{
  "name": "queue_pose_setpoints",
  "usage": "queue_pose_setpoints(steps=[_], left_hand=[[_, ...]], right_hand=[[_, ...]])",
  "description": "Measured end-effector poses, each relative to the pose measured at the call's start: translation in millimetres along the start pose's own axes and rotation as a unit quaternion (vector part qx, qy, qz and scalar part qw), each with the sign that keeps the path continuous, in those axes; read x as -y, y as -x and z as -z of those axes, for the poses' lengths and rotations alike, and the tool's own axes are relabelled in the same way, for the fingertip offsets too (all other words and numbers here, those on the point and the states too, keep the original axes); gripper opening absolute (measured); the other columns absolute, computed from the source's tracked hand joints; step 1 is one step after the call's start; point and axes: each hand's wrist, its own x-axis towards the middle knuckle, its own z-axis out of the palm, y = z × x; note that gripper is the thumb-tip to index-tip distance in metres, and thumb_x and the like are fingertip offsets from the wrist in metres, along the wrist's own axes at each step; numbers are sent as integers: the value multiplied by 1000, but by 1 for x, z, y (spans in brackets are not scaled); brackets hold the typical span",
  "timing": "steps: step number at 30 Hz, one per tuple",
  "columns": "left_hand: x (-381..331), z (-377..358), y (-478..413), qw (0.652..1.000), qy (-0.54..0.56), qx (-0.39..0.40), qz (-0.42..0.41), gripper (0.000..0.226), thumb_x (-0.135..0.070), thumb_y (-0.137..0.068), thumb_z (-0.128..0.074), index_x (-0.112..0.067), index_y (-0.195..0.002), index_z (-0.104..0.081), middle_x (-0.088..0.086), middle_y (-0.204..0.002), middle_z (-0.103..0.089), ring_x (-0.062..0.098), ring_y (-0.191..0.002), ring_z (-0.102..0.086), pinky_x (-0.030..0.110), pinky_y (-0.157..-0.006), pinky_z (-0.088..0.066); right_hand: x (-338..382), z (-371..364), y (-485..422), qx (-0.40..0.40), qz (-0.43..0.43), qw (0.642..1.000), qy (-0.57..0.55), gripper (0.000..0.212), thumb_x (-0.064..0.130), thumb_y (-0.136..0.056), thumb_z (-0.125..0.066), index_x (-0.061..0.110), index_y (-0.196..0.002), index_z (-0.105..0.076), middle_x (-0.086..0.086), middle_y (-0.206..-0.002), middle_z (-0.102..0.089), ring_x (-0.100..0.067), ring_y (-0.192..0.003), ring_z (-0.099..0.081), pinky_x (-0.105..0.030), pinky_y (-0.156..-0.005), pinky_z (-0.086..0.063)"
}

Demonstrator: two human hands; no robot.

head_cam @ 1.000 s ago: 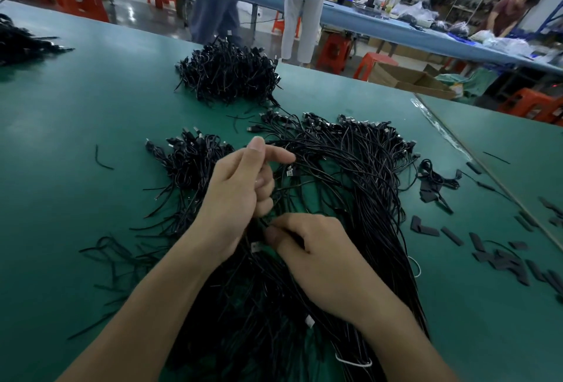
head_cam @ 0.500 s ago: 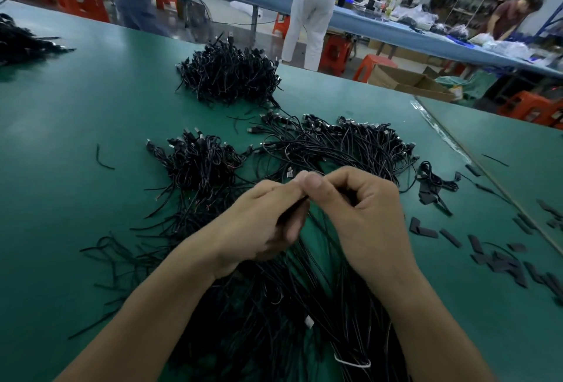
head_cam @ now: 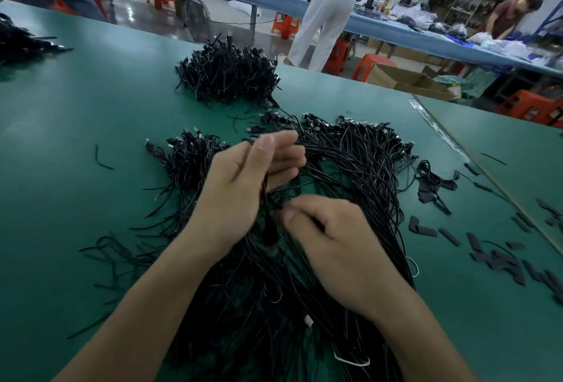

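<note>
Green matting covers the work table (head_cam: pixel 76 125), and I see it from the head camera, which looks down on both hands of the person. On this table lies a large heap of cables (head_cam: pixel 359 168), black and thin, spreading from the middle toward the near edge and passing under both forearms. The left hand (head_cam: pixel 243 186) is raised a little above the heap, its thumb pressed against the forefinger at the top, where they pinch the upper end of one black cable (head_cam: pixel 268 229); the other fingers are half straight. This cable hangs down along the left palm to the right hand (head_cam: pixel 332 241), which is lower and just beside the left wrist. Its thumb and forefinger are closed together on the cable, and the rest of the fingers are curled; the picture is slightly blurred there. To the left of the hands is a smaller bunch with plugs (head_cam: pixel 182 156), and farther away a round pile (head_cam: pixel 228 76). Short black strips (head_cam: pixel 499 256) are scattered on the right. Behind the table a person in white trousers (head_cam: pixel 326 22) stands at a long blue bench (head_cam: pixel 380 28).
</note>
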Motion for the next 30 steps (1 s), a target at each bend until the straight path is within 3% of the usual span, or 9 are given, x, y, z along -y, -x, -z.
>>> queue_pose_setpoints(steps=[4,9,11,13,16,20,24,27,30], left_hand=[[-5,-2,5,968,-219,104,61,45,-39,-101,-40,-12,-83,-71,-3,-72,-71,12,-64,-66,30,-60,-54],[-17,-2,12,958,-86,183,203,64,-53,-103,-36,-18,-54,-61,-1,-41,-47,12,-33,-46,17,-38,-36],[-19,1,11,958,15,198,205,58,-52,-98,-41,-18,-54,-56,-5,-39,-38,8,-30,-39,15,-37,-33],[-21,5,10,949,124,214,196,51,-48,-97,-43,-19,-56,-56,-8,-42,-39,6,-32,-41,14,-37,-33],[-20,8,8,941,229,204,143,45,-44,-99,-43,-16,-71,-65,-6,-56,-55,8,-47,-56,15,-44,-43],[-14,6,2,941,299,145,63,41,-35,-98,-46,-10,-111,-76,10,-104,-76,23,-102,-72,21,-80,-57],[-4,5,0,986,161,51,5,38,-28,-99,-48,-6,-124,-65,12,-119,-71,26,-119,-65,29,-95,-53],[-1,6,0,998,-63,-1,-22,32,-27,-103,-45,-11,-123,-65,4,-111,-75,15,-111,-68,26,-92,-55],[-3,5,2,974,-222,38,13,30,-28,-102,-46,-16,-106,-73,-7,-93,-75,4,-88,-71,22,-78,-57]], right_hand=[[2,12,-7,-91,25,996,-1,20,27,-94,-65,21,-75,-67,5,-58,-58,-10,-49,-47,-25,-46,-41],[3,24,-12,-113,49,990,-69,21,33,-86,-74,21,-71,-67,2,-55,-62,-4,-50,-50,-20,-49,-38],[2,23,-14,-117,34,988,-99,26,41,-86,-70,17,-75,-69,-11,-63,-61,-15,-56,-49,-38,-50,-40],[0,19,-14,-114,14,987,-111,33,48,-90,-60,18,-78,-69,-22,-64,-51,-20,-56,-41,-46,-48,-34],[-2,13,-12,-95,-6,994,-62,32,46,-94,-52,28,-73,-69,-10,-55,-44,-13,-50,-36,-37,-46,-25],[-1,5,-8,-1,-27,999,29,33,31,-100,-54,31,-69,-66,12,-48,-46,-4,-40,-33,-15,-40,-24],[4,2,-4,44,-31,997,50,30,27,-103,-51,14,-80,-66,9,-51,-47,-7,-40,-33,-24,-40,-27],[6,4,-3,29,-12,995,89,29,27,-101,-51,15,-76,-60,8,-62,-52,-8,-48,-41,-22,-45,-31],[8,10,-6,-6,19,993,120,23,25,-98,-59,21,-75,-63,16,-66,-55,-5,-55,-48,-18,-50,-36]])
